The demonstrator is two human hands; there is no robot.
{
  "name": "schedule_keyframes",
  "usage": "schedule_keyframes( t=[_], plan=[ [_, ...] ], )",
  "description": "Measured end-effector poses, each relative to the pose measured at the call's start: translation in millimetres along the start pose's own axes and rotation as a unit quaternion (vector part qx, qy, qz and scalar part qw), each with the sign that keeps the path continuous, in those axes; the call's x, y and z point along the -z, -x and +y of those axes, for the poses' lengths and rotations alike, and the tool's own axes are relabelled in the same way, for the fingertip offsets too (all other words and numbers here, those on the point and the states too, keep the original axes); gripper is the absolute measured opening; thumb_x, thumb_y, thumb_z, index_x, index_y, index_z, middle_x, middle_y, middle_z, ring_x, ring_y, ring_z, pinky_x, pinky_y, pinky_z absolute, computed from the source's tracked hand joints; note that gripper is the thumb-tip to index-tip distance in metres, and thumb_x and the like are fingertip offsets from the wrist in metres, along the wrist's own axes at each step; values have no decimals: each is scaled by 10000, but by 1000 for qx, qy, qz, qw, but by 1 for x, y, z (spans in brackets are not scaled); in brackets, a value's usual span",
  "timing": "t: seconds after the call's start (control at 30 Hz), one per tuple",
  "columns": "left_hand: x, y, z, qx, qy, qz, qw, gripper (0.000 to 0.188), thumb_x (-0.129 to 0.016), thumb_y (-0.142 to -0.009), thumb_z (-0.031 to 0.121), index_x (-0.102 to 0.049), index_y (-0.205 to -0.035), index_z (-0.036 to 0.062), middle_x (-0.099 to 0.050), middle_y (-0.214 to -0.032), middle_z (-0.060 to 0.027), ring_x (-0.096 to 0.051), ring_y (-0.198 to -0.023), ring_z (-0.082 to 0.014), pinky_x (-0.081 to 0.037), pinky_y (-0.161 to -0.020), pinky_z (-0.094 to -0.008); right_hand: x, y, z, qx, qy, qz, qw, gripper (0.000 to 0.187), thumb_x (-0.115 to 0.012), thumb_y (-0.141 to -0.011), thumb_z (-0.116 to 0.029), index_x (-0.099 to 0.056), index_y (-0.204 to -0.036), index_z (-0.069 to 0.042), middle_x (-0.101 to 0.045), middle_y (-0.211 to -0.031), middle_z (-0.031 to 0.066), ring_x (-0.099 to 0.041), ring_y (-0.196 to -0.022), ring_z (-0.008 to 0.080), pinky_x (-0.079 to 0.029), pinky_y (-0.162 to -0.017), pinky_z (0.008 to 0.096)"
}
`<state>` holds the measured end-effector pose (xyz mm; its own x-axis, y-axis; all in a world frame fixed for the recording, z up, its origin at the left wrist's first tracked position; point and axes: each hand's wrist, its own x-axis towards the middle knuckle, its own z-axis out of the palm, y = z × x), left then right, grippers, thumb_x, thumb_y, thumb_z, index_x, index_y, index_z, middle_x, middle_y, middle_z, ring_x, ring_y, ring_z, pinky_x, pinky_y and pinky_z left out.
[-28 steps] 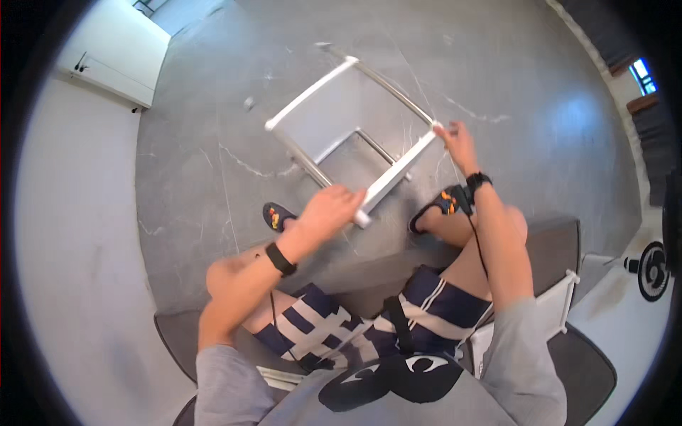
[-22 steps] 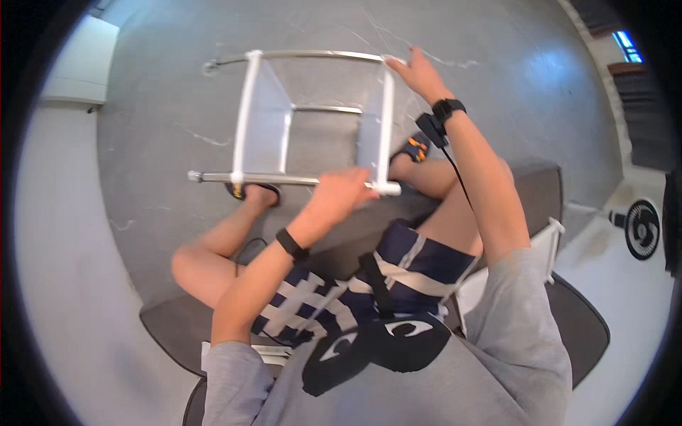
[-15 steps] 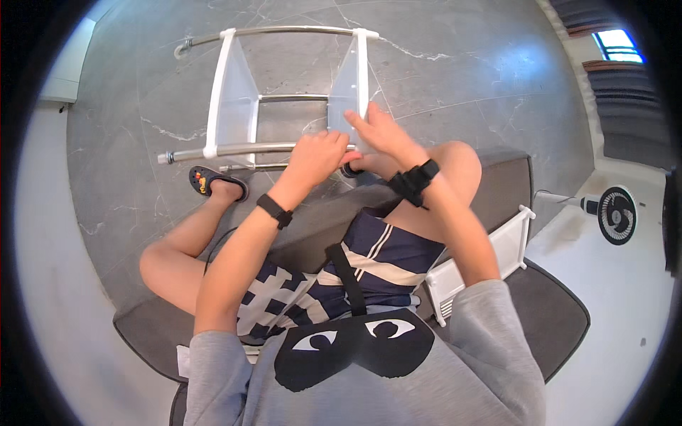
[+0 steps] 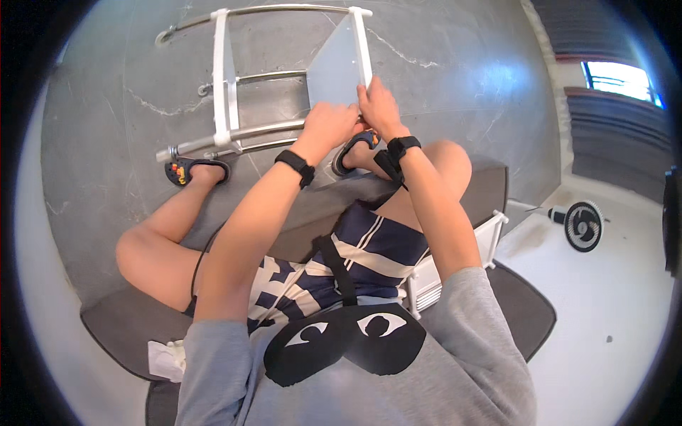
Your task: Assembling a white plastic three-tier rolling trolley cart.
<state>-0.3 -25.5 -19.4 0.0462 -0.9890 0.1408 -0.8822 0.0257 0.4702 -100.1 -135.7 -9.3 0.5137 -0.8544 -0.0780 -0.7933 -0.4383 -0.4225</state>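
Note:
A rack with metal tubes and two white shelves lies on its side in front of me. My left hand point(image 4: 329, 132) is wrapped around the near metal tube point(image 4: 270, 130), close to the right-hand shelf point(image 4: 335, 67). Beside it, my right hand point(image 4: 381, 108) grips that shelf's near corner, its fingers curled over the white edge. Both hands almost touch, and they hide the joint between tube and shelf. The other shelf point(image 4: 222, 71) spans the tubes further left. Small wheel-like ends point(image 4: 165, 37) sit at the tubes' left tips.
I sit on a dark grey sofa point(image 4: 526, 295). Another white shelf piece point(image 4: 490, 240) leans on it at my right. A black and white fan point(image 4: 584, 226) stands further right. White tissues point(image 4: 167, 361) lie at my left. My feet, in dark clogs point(image 4: 197, 172), flank the rack.
My right hand has gone from loosely spread fingers to gripping the shelf corner. The rack has shifted and tilted slightly, and my left hand has moved a little right and away from me.

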Motion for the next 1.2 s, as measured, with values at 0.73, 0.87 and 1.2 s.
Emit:
schedule_keyframes(
  t=[0.73, 0.87, 1.2],
  plan=[
    [0, -1, -6, 33, 81, -11, 996, 145, -650, -802, 212, -720, -835, 90, -700, -799, -115, -697, -753, -279, -555, -671, -398, -6, -16, -8, -69, 28, 3, 997, 573, -545, -913, -461, -602, -866, 107, -637, -811, 310, -620, -834, 479, -481, -725, 494],
    [4, -4, -9, 24, 80, -46, 995, 128, -632, -820, 184, -717, -831, 89, -703, -830, -116, -699, -762, -277, -558, -677, -400, -3, -18, -9, -66, 12, 8, 998, 565, -558, -907, -464, -593, -822, 93, -633, -779, 301, -627, -796, 461, -478, -718, 483],
    [9, 1, -15, 11, 74, -61, 995, 159, -626, -815, 197, -714, -823, 65, -711, -814, -128, -701, -745, -286, -557, -663, -409, -11, -22, -1, -60, -5, 13, 998, 563, -559, -906, -463, -592, -835, 95, -636, -822, 309, -625, -832, 464, -477, -724, 489]
  ],
)
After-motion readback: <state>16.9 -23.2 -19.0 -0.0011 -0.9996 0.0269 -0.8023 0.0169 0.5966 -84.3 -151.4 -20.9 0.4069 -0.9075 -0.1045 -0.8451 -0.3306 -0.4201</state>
